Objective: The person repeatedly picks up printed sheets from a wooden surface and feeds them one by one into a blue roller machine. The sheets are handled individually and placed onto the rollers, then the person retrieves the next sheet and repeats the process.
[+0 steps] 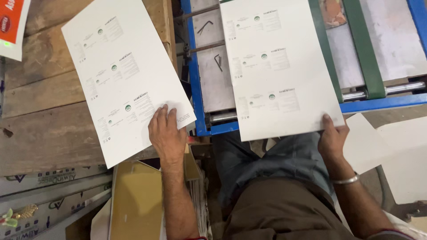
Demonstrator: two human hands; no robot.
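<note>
My left hand (167,133) presses flat on the near corner of a white printed sheet (120,75) that lies on a wooden table (44,129). My right hand (332,138) pinches the near right corner of a second white printed sheet (278,66), held over a blue-framed machine bed (195,89). Both sheets carry three rows of small printed blocks with green round marks. A silver bangle (346,180) sits on my right wrist.
Green belts (364,49) and a steel roller (400,88) cross the machine at right. Two hex keys (217,61) lie on its metal plate. Brown card (135,200) and printed boxes (49,195) sit below the table. Blank white sheets (400,151) lie at right.
</note>
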